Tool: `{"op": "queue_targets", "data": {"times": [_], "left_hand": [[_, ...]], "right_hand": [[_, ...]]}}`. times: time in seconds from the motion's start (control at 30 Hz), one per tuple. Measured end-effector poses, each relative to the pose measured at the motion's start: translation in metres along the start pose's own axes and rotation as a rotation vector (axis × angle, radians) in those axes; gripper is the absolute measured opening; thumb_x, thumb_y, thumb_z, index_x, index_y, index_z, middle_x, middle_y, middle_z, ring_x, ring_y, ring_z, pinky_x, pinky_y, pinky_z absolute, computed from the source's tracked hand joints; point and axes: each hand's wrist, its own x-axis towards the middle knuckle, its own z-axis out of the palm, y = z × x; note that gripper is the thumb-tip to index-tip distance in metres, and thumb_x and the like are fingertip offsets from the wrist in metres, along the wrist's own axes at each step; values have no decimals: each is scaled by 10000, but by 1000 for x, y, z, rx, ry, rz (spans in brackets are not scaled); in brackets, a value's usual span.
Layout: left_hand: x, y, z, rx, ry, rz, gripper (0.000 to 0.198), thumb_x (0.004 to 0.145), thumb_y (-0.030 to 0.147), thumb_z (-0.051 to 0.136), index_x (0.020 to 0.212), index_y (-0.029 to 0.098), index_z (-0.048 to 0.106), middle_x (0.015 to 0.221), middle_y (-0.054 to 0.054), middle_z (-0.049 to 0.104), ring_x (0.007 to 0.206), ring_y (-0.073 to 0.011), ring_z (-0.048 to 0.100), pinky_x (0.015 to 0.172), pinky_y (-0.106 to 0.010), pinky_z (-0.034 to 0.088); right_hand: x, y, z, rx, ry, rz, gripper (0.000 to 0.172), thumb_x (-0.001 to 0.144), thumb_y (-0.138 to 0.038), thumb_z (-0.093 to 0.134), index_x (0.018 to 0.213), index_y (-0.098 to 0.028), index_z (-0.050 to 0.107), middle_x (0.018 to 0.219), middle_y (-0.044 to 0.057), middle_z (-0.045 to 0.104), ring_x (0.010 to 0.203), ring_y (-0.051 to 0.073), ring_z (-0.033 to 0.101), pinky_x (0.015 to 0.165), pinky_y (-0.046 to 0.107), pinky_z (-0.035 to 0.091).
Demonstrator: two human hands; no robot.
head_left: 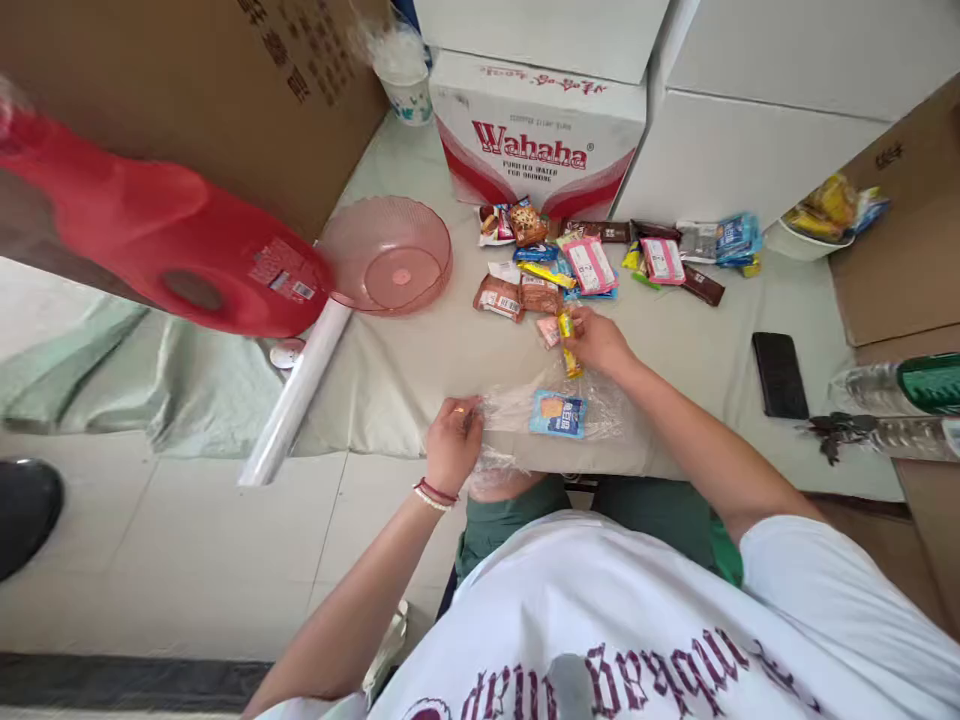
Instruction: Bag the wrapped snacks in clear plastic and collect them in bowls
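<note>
From my end I have the yellow packet (570, 347) in the right hand (596, 343), its fingers pinched narrow around it, just above the table (405, 365) or touching it; I cannot tell which. A small pink packet (548, 331) sits just beside it. Nearer the body I see clear plastic (506, 408) spread near the table's front edge, and my left hand (454, 436) grips its left end between closed thumb and fingers. A blue packet (558, 414) lies within the plastic's outline; whether inside or on top, I can't make out.

Beyond the right hand I have a loose spread of wrapped snacks (590, 264), reaching off to the right in front of the Wahaha box (536, 140). To the left I find a pink see-through bowl (401, 265), with a big red jug (187, 240) beside it and a clear roll (296, 395) jutting past the table edge. Far right, I see a black phone (780, 374) lying flat, near two plastic bottles (926, 385).
</note>
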Motion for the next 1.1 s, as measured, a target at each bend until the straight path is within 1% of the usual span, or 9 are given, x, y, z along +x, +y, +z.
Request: {"op": "queue_targets", "data": {"times": [0.2,0.3,0.37,0.43,0.57,0.67,0.77,0.9,1.1], "left_hand": [[0,0,-2,-44,29,-12,269,901,201,537,1098,200,720,989,-52,685,843,-196,675,796,-339,544],[-1,5,-2,-77,48,-40,202,909,218,551,1036,201,708,964,-42,681,812,-182,658,785,-326,542],[-1,9,-3,-82,58,-56,181,919,233,558,1030,201,698,977,-44,677,798,-176,645,789,-327,542],[0,11,-4,-61,88,-66,194,920,245,577,1075,196,682,1042,-58,669,787,-171,628,797,-337,542],[-3,18,-11,53,247,-35,383,875,275,680,1233,161,606,1231,-139,603,947,-224,635,833,-384,542],[-12,25,-21,140,413,100,397,877,231,688,1253,154,589,1252,-173,593,1111,-278,620,862,-402,533],[-24,37,-29,226,513,395,280,880,103,640,1138,213,645,1141,-111,662,946,-219,634,809,-363,510],[-30,61,-25,172,272,719,297,876,30,595,1087,224,675,1012,-47,750,729,-170,557,687,-321,479],[8,94,11,322,-114,611,361,1025,185,492,1347,190,655,1398,-57,705,950,-227,606,827,-373,535]], "right_hand": [[20,23,-45,-240,167,-32,578,888,-289,668,1447,-166,586,1369,185,637,1114,331,659,884,398,524],[13,20,-46,-253,16,-437,693,818,-158,672,1499,-215,561,1534,144,519,1278,321,556,1028,428,469],[8,15,-34,-242,-170,-771,661,783,-100,655,1430,-234,637,1479,105,581,1301,315,500,1087,451,408],[5,9,-16,-236,-290,-939,549,783,-108,664,1318,-219,718,1373,108,650,1223,317,496,1052,460,394],[13,-7,9,-176,-300,-941,206,908,-225,639,1021,-173,803,1137,129,722,1074,288,515,975,415,378],[21,-21,9,-155,-314,-861,222,954,-229,583,993,-152,787,1007,115,739,990,253,562,932,363,375],[24,-34,0,-221,-341,-696,257,986,-231,529,1006,-142,769,966,108,746,898,224,592,786,308,354],[22,-47,-4,-323,-333,-540,333,1051,-304,473,1036,-120,751,1000,138,749,850,218,596,707,301,303],[20,-48,-1,-270,-360,-545,345,1067,-305,460,987,-105,729,946,113,719,781,181,548,709,287,305]]}}
